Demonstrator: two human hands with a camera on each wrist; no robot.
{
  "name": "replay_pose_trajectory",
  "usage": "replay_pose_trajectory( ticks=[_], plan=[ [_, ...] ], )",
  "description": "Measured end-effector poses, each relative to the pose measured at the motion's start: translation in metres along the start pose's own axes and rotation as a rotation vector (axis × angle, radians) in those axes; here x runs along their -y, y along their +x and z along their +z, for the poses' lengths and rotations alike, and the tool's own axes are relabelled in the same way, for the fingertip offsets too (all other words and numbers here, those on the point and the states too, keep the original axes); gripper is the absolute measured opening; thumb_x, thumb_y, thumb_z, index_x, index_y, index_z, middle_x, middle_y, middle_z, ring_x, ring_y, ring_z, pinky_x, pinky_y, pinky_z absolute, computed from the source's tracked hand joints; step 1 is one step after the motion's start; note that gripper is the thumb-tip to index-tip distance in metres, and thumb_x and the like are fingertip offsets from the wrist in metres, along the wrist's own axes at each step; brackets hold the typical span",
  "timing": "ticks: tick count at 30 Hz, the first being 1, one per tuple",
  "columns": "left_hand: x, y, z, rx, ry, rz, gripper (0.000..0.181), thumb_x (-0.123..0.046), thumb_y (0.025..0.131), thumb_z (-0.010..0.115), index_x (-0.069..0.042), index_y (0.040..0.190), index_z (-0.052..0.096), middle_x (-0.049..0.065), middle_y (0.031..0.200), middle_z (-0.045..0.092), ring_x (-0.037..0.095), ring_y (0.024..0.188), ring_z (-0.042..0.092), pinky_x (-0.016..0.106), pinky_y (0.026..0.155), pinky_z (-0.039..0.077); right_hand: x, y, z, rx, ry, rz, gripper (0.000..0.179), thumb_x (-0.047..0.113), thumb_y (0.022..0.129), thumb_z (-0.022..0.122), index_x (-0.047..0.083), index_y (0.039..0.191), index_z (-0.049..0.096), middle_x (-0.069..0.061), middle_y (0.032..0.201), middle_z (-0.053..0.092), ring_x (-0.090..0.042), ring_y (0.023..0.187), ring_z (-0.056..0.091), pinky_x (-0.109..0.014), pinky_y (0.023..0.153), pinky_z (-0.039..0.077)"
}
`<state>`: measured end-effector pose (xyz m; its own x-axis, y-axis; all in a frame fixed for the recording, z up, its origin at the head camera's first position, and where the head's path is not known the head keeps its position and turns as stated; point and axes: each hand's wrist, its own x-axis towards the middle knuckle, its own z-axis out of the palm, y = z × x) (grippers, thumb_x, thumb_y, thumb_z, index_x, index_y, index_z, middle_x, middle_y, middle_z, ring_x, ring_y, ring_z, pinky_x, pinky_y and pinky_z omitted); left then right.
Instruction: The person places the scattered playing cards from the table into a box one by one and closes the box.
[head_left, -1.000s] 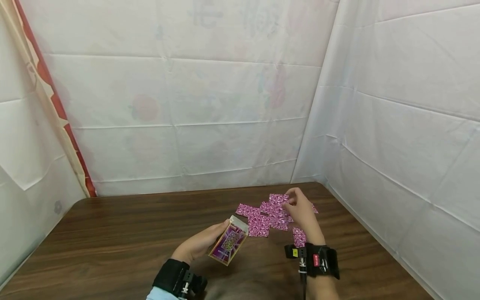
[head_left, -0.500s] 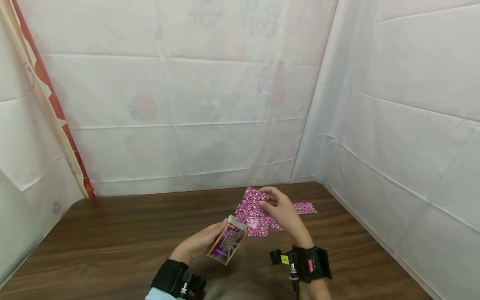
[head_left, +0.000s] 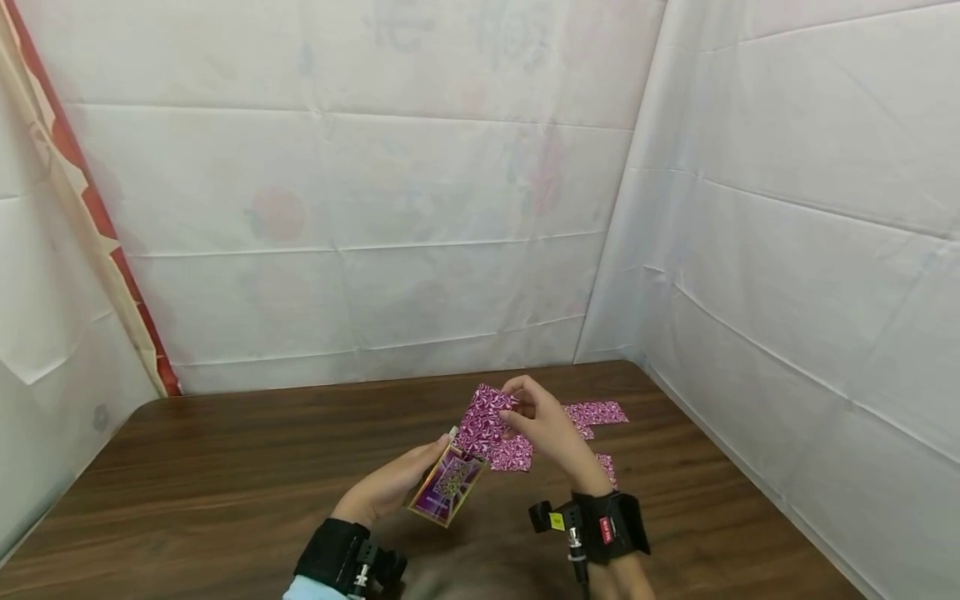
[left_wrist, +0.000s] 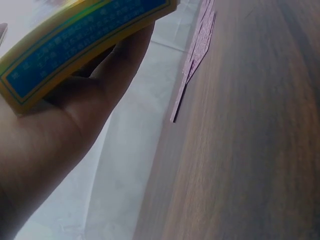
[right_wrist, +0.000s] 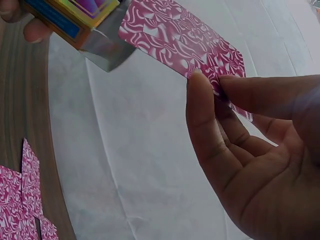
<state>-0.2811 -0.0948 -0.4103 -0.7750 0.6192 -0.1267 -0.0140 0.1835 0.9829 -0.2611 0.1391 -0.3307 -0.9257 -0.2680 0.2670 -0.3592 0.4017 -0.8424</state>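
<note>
My left hand (head_left: 393, 483) holds a purple and gold card box (head_left: 447, 485) tilted above the table, its flap end up. In the left wrist view the box's blue side (left_wrist: 80, 42) lies across the palm. Between thumb and forefinger my right hand (head_left: 546, 429) pinches a pink-patterned playing card (head_left: 480, 419). The card's lower end is right at the mouth of the box. The right wrist view shows the card (right_wrist: 182, 42) beside the box's open silver flap (right_wrist: 111, 52). Behind the right hand, more pink playing cards (head_left: 512, 454) lie on the table.
Several loose cards (head_left: 600, 412) are spread on the brown wooden table (head_left: 262, 467), one (head_left: 607, 468) partly hidden by the right forearm. White cloth (head_left: 360, 183) hangs behind the table and along the right side (head_left: 810, 250).
My right hand has moved left from the spread cards, picked up a playing card and brought it to the box's mouth. The left hand keeps holding the box, almost still.
</note>
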Motion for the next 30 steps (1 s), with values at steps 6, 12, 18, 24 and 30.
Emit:
replay_pose_trajectory(
  ticks=[6,12,18,24,30],
  plan=[
    [-0.0012,0.0010,0.0003,0.001,-0.004,-0.001,0.078,-0.064,0.094,0.024,-0.006,0.144,0.034,0.022,0.139,0.044,0.042,0.129,0.038,0.072,0.101,0.017,-0.0035,0.0003,0.0046,0.014,-0.029,0.026,0.020,0.006,0.092,0.057,0.008,0.111,0.050,-0.017,0.103,0.058,-0.024,0.075,0.066,-0.030,0.069,0.055],
    [-0.0014,0.0020,-0.0002,0.025,0.001,0.013,0.077,-0.064,0.094,0.022,-0.005,0.142,0.036,0.021,0.134,0.050,0.033,0.119,0.051,0.065,0.100,0.029,-0.0066,0.0017,0.0041,0.012,0.006,0.036,0.015,0.008,0.094,0.053,0.005,0.109,0.054,-0.019,0.100,0.057,-0.031,0.076,0.067,-0.031,0.069,0.056],
    [-0.0001,0.0015,-0.0007,0.017,0.002,0.012,0.077,-0.063,0.095,0.022,-0.005,0.143,0.035,0.022,0.138,0.046,0.037,0.124,0.046,0.069,0.101,0.023,-0.0062,0.0032,0.0033,0.030,0.051,0.029,0.013,0.009,0.096,0.050,0.003,0.106,0.055,-0.018,0.101,0.058,-0.038,0.079,0.067,-0.028,0.068,0.056],
    [0.0005,0.0002,-0.0019,0.013,0.007,0.015,0.078,-0.063,0.094,0.021,-0.004,0.142,0.037,0.022,0.133,0.050,0.033,0.118,0.052,0.066,0.100,0.028,-0.0064,0.0047,0.0032,0.036,0.076,0.027,0.012,0.008,0.096,0.049,0.000,0.105,0.054,-0.016,0.100,0.057,-0.037,0.078,0.066,-0.029,0.068,0.056],
    [0.0008,0.0010,-0.0013,0.004,0.008,0.013,0.078,-0.064,0.094,0.021,-0.004,0.142,0.037,0.021,0.133,0.050,0.033,0.118,0.052,0.067,0.100,0.026,-0.0079,0.0046,0.0047,0.051,0.091,0.033,0.013,0.006,0.096,0.049,-0.003,0.105,0.053,-0.019,0.100,0.056,-0.039,0.079,0.066,-0.029,0.069,0.056]
  ],
)
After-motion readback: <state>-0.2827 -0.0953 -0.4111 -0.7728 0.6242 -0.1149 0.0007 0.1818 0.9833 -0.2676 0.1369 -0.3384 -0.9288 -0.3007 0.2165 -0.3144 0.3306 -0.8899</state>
